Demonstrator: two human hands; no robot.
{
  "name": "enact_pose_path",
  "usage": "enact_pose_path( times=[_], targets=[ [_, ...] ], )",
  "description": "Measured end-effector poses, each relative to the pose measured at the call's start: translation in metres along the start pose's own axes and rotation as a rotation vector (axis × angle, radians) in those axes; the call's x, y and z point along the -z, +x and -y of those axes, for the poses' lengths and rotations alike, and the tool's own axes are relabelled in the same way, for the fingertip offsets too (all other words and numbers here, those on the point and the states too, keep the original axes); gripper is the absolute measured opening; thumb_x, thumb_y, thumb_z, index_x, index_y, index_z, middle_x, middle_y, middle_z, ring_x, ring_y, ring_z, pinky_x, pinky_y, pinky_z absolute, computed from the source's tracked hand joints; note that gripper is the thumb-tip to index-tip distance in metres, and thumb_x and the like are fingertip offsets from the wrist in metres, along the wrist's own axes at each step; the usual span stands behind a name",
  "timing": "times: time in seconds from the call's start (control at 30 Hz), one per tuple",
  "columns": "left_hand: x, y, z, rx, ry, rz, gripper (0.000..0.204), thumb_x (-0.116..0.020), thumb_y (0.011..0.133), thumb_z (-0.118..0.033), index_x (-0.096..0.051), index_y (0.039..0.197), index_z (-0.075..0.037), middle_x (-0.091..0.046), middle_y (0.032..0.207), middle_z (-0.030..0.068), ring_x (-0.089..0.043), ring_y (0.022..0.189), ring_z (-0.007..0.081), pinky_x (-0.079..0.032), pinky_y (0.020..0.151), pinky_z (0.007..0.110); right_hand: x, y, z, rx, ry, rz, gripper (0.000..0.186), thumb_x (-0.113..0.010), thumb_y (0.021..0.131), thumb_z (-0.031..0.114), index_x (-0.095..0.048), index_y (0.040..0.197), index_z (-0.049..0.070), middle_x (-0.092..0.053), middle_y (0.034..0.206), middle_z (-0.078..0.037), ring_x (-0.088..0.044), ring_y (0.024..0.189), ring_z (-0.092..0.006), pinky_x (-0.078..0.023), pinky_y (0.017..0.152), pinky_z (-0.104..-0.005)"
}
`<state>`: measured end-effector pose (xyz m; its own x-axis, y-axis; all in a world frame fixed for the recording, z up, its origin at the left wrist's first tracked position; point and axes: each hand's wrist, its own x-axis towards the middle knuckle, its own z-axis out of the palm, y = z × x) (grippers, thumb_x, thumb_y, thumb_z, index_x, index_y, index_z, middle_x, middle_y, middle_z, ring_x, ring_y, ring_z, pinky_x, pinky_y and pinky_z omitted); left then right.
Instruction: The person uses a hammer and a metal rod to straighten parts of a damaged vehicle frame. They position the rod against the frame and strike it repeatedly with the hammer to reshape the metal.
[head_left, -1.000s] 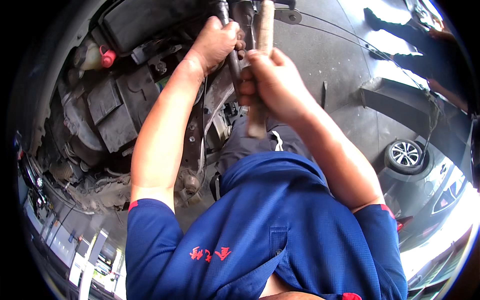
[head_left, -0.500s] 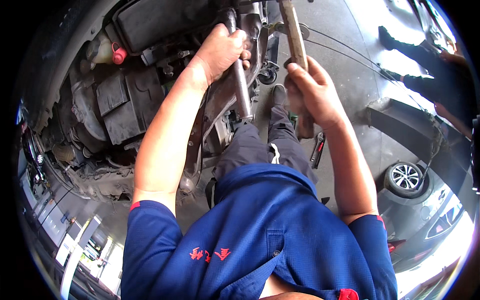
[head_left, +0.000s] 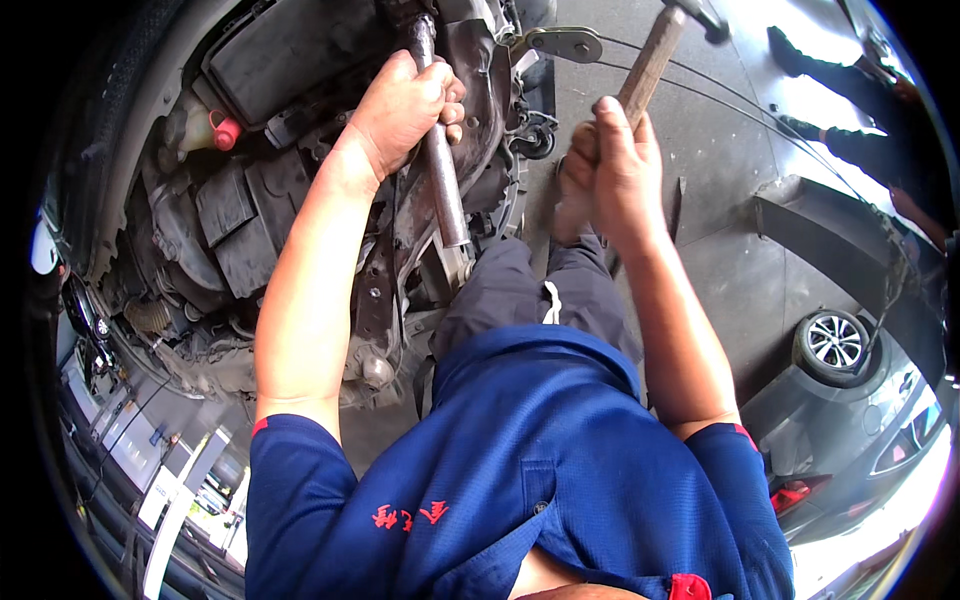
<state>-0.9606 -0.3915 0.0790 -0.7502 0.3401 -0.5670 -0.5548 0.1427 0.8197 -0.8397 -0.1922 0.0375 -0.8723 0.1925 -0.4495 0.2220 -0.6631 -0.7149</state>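
Note:
My left hand (head_left: pixel 403 112) is closed around a grey metal pipe (head_left: pixel 445 195), whose near end points down toward my legs. The far end of the pipe reaches a dark metal part of the car's opened body, where the contact is hard to make out. In my right hand (head_left: pixel 622 175) is a hammer (head_left: pixel 655 62), gripped by its wooden handle. The hammer's dark head is up at the top right, away from the pipe and partly cut off by the picture's edge.
A dirty engine bay (head_left: pixel 240 200) with a red-capped reservoir (head_left: pixel 224 130) fills the left. Cables run right from a metal pulley plate (head_left: pixel 565 44). A grey lift beam (head_left: pixel 820 220), a loose wheel (head_left: pixel 834 341) on a grey car, and another person's legs (head_left: pixel 840 100) are at right.
The hammer has swung up and to the right, its head now showing. My left hand and the pipe appear further left in view, still together.

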Motion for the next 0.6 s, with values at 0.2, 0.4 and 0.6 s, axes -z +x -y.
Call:
enact_pose_path(
  times=[0.2,0.4,0.6],
  targets=[
    [0.001,0.001,-0.001,0.011,0.029,-0.001,0.004,-0.047,0.099,-0.010,-0.047,0.098,-0.007,-0.052,0.083,0.0023,-0.050,0.063,0.0079,-0.049,0.054,0.028,-0.004,0.003,-0.011,-0.265,-0.481,0.163,0.027,-0.063,0.104,0.028,-0.053,0.114,0.006,-0.054,0.072,0.001,-0.053,0.054,-0.0099,-0.047,0.047,-0.0291],
    [0.004,-0.004,0.004,-0.006,-0.026,-0.017,0.007,-0.046,0.102,-0.012,-0.046,0.098,-0.007,-0.050,0.084,0.0017,-0.048,0.064,0.0075,-0.047,0.052,0.027,0.010,-0.001,0.000,-0.121,-0.267,0.086,0.022,-0.061,0.106,0.030,-0.048,0.104,0.012,-0.049,0.069,0.002,-0.044,0.049,-0.0085,-0.041,0.044,-0.0277],
    [0.001,-0.014,0.013,-0.129,-0.399,0.052,0.012,-0.051,0.105,-0.015,-0.051,0.107,-0.003,-0.047,0.087,0.0030,-0.046,0.066,0.0077,-0.043,0.051,0.023,0.004,0.008,-0.004,-0.233,-0.289,0.270,0.019,-0.060,0.107,0.026,-0.049,0.108,0.011,-0.046,0.065,0.004,-0.042,0.049,-0.0074,-0.038,0.044,-0.0273]
  ],
)
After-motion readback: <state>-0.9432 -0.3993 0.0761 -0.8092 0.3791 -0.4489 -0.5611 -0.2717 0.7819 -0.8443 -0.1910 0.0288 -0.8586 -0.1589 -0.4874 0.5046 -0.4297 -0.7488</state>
